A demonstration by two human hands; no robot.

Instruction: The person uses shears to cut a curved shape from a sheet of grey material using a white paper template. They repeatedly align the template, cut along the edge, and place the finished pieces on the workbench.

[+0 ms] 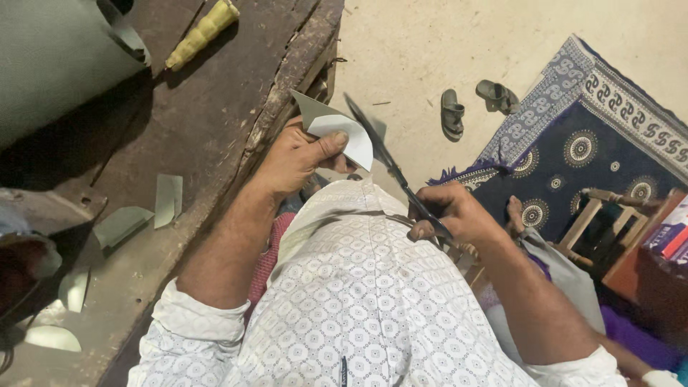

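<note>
Left hand point(297, 154) pinches the pale sheet piece point(337, 129) in a closed grip; right hand point(459, 213) clasps scissors point(390, 168), blades at the piece's edge.

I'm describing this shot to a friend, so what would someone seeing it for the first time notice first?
Most likely the centre: the left hand pinches a pale grey cut piece while the right hand works long dark scissors whose blades reach that piece. Next, the worn wooden workbench at left, with more pale cut pieces lying on it. At right, a blue patterned rug covers the floor, with a pair of sandals beside it.
</note>
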